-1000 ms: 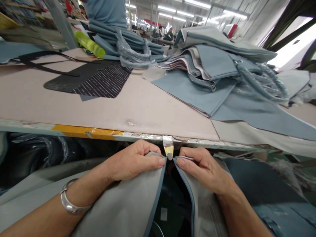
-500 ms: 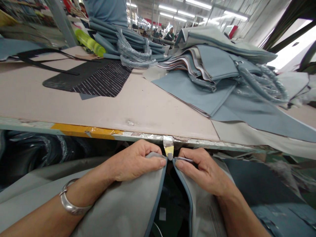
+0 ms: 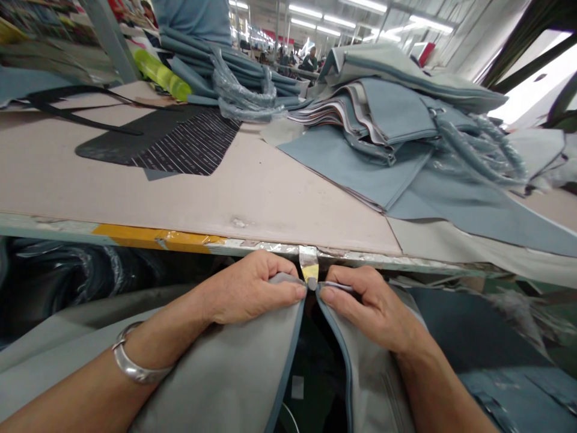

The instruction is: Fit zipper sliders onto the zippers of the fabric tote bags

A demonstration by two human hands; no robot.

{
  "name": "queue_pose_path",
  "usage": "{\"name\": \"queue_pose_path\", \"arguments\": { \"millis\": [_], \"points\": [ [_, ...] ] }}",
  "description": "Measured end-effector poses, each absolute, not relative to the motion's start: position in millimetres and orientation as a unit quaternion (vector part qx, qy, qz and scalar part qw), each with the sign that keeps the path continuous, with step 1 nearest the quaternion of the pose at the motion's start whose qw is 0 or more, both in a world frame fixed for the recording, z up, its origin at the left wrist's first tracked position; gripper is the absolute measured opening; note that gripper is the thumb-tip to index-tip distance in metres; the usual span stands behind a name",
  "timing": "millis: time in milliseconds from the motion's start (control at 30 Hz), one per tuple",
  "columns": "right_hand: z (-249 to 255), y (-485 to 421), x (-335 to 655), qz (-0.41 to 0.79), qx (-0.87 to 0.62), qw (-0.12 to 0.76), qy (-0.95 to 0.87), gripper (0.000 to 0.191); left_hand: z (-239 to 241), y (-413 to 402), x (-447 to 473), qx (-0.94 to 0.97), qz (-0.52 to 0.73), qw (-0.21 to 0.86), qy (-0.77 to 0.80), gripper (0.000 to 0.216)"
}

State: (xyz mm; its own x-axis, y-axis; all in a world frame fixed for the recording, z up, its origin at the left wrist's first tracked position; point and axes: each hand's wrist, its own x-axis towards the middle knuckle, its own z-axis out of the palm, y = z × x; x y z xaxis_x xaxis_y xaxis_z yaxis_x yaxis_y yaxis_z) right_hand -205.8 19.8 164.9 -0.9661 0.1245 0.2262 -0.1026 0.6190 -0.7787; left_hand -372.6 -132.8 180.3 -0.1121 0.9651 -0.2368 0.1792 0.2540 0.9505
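A grey sheet of material with a blue bound edge point(image 3: 234, 367) hangs below the table front. My left hand point(image 3: 256, 285) pinches its top corner between thumb and fingers. On the other side, my right hand point(image 3: 367, 307) pinches a matching grey piece with blue edging point(image 3: 365, 373). The two edges nearly meet at a small metal tab with yellow tape point(image 3: 309, 264) fixed to the table edge, then spread apart lower down. Whether both sides belong to one piece I cannot tell. A silver bangle point(image 3: 135, 364) circles my left wrist.
On the tabletop point(image 3: 216, 198) lie a black striped panel with straps point(image 3: 184, 144), a stack of blue panels point(image 3: 383, 120), plastic-wrapped handles point(image 3: 246, 90) and a yellow-green roll point(image 3: 162, 75). Wrapped dark pieces point(image 3: 81, 264) sit under the table; a blue bag piece point(image 3: 518, 391) is at lower right.
Both hands have shifted very slightly up, still pinching the grey material beside the metal tab. The view has moved a little; otherwise the scene is the same.
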Motion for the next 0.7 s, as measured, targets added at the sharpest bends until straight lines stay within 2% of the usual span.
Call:
{"name": "queue_pose_path", "arguments": {
  "millis": [233, 700],
  "points": [
    [167.8, 19.2, -208.0, 0.447, 0.005, 0.133, -0.884, 0.032, 185.5, -131.7, -376.8, 0.484, 0.397, 0.500, 0.598, 0.022],
    [165.5, 21.6, -208.8, 0.442, 0.011, 0.145, -0.885, 0.033, 182.8, -129.2, -376.7, 0.438, 0.414, 0.532, 0.595, 0.025]
  ]
}}
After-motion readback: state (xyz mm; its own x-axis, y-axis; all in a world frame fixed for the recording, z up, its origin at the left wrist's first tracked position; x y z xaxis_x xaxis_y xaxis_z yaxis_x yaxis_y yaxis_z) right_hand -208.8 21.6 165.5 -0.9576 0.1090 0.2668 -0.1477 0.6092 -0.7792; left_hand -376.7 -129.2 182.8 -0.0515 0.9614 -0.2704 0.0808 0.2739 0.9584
